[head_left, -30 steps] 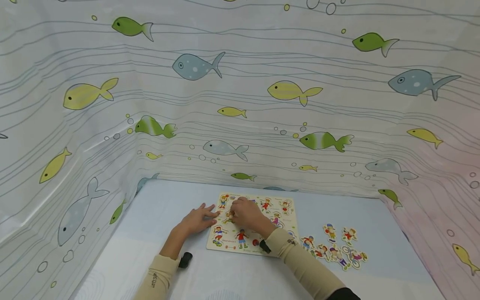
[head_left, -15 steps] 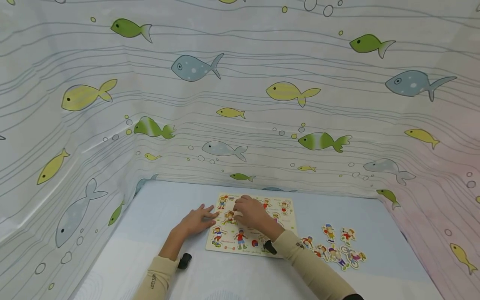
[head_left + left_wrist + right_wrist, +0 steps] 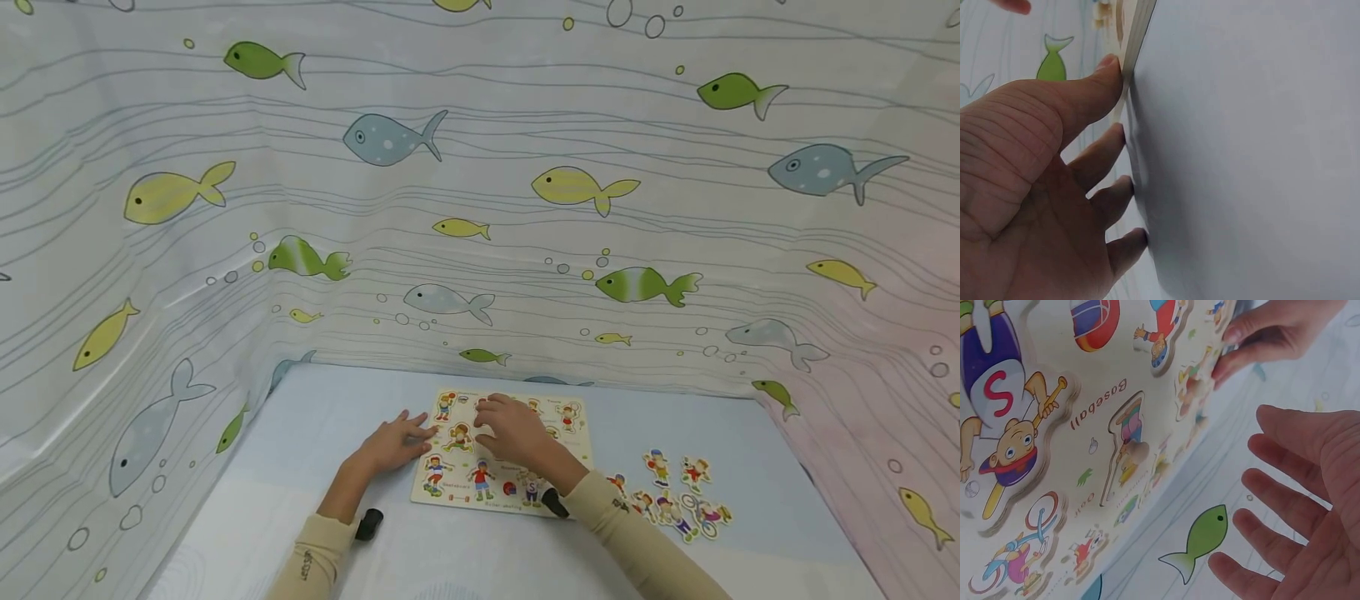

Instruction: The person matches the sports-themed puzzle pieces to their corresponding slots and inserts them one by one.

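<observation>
A peg puzzle board (image 3: 495, 504) with pictures of children at sports lies on the table. My left hand (image 3: 397, 442) has its fingers spread at the board's left edge; in the left wrist view its thumb (image 3: 1107, 75) touches that edge and the other fingertips rest on the tabletop. My right hand (image 3: 513, 429) hovers over the middle of the board, hiding part of it, fingers loose and holding nothing. Left of it, the running figure (image 3: 459, 437) lies in the board. A piece with a round wooden knob (image 3: 1138, 452) sits beside the word Baseball in the right wrist view.
Several loose cut-out figure pieces (image 3: 678, 512) lie right of the board, some overlapping, near my right sleeve (image 3: 637, 537). A fish-printed curtain (image 3: 525, 250) stands behind and at both sides of the table (image 3: 360, 383).
My right hand has lifted off the running figure and moved right, its fingers loosening, so that figure now shows fully. My left hand stays at the board's edge.
</observation>
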A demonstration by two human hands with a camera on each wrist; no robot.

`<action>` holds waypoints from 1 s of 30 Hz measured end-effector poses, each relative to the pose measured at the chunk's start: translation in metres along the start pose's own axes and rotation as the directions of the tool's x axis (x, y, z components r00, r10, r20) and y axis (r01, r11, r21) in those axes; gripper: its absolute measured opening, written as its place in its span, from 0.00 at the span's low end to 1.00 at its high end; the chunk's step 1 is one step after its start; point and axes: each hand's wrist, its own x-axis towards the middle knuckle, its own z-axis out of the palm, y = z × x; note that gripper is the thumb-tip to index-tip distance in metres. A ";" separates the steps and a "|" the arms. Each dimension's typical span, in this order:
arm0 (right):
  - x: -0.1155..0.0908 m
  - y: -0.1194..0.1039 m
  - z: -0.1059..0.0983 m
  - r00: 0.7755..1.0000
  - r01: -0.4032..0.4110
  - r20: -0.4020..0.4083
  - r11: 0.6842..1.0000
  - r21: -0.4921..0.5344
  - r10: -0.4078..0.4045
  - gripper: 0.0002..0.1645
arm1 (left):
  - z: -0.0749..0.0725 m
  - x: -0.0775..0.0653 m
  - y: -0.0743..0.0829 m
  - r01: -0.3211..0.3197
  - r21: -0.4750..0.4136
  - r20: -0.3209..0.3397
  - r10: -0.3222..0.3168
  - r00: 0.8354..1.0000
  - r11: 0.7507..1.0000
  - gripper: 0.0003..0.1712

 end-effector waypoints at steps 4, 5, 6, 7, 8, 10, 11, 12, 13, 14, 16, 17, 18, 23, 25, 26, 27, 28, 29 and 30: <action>-0.008 0.001 -0.005 1.000 -0.007 -0.018 1.000 0.022 0.007 0.12 | 0.001 0.000 0.000 -0.007 -0.002 -0.004 0.007 1.000 1.000 0.21; -0.011 0.001 -0.007 1.000 -0.010 -0.018 0.999 0.038 0.011 0.12 | 0.001 -0.001 0.000 -0.007 -0.003 -0.004 0.007 1.000 1.000 0.21; -0.013 0.002 -0.008 1.000 -0.016 -0.015 0.999 0.049 0.016 0.12 | 0.001 -0.001 0.000 -0.005 -0.002 -0.002 0.005 1.000 1.000 0.21; -0.015 0.003 -0.009 1.000 -0.022 -0.012 0.998 0.058 0.022 0.13 | 0.001 -0.001 0.000 -0.003 -0.003 -0.001 0.003 1.000 1.000 0.21; -0.016 0.004 -0.010 1.000 -0.027 -0.009 0.997 0.068 0.028 0.13 | 0.001 -0.001 0.000 -0.001 -0.002 0.000 0.001 1.000 1.000 0.21; -0.019 0.005 -0.012 0.999 -0.032 -0.007 0.996 0.088 0.033 0.13 | 0.001 -0.002 0.001 0.001 -0.001 -0.002 -0.001 1.000 1.000 0.21; -0.020 0.006 -0.014 0.999 -0.031 -0.009 0.995 0.092 0.032 0.14 | 0.000 -0.002 0.001 0.002 -0.001 -0.003 -0.002 1.000 1.000 0.21; -0.021 0.007 -0.014 0.999 -0.029 -0.015 0.996 0.090 0.031 0.13 | 0.000 -0.002 0.002 0.002 -0.002 -0.005 -0.002 1.000 1.000 0.21; -0.022 0.008 -0.015 0.999 -0.026 -0.020 0.996 0.086 0.028 0.13 | 0.000 -0.002 0.003 0.002 -0.005 -0.005 -0.002 1.000 1.000 0.21; -0.023 0.009 -0.016 0.999 -0.023 -0.028 0.996 0.085 0.025 0.13 | -0.001 -0.002 0.004 -0.003 -0.005 -0.005 0.003 1.000 1.000 0.21; -0.026 0.011 -0.017 0.999 -0.018 -0.042 0.996 0.083 0.022 0.13 | -0.001 -0.002 0.005 -0.012 -0.006 -0.004 0.012 1.000 1.000 0.21; -0.027 0.012 -0.017 0.999 -0.015 -0.048 0.996 0.082 0.019 0.12 | -0.001 -0.002 0.005 -0.010 -0.008 -0.001 0.010 1.000 1.000 0.21; -0.029 0.013 -0.017 0.999 -0.012 -0.052 0.997 0.080 0.016 0.12 | -0.002 -0.002 0.005 -0.011 -0.008 -0.001 0.011 1.000 1.000 0.21; -0.037 0.017 -0.016 0.997 0.005 -0.083 0.996 0.090 0.003 0.13 | -0.002 -0.003 0.003 -0.004 0.007 -0.003 0.004 1.000 1.000 0.21; -0.039 0.018 -0.015 0.996 0.010 -0.094 0.995 0.095 -0.001 0.13 | -0.001 -0.002 0.002 -0.001 0.010 -0.005 0.001 1.000 1.000 0.21; -0.040 0.018 -0.015 0.996 0.008 -0.094 0.996 0.091 0.000 0.13 | -0.002 -0.002 0.001 -0.005 0.012 -0.006 0.005 1.000 1.000 0.21; -0.041 0.018 -0.015 0.996 0.005 -0.092 0.996 0.091 0.004 0.13 | -0.002 -0.002 0.000 -0.004 0.012 -0.005 0.004 1.000 1.000 0.21; -0.041 0.018 -0.015 0.996 -0.002 -0.088 0.996 0.088 0.010 0.13 | -0.001 -0.002 0.000 -0.002 0.007 -0.005 0.002 1.000 1.000 0.22; -0.043 0.018 -0.016 0.996 -0.006 -0.083 0.996 0.087 0.013 0.13 | -0.001 -0.001 0.000 0.000 0.003 -0.004 0.000 1.000 1.000 0.22; -0.044 0.018 -0.016 0.997 -0.012 -0.080 0.996 0.084 0.018 0.13 | 0.000 -0.001 -0.001 -0.001 0.001 -0.005 0.001 1.000 1.000 0.22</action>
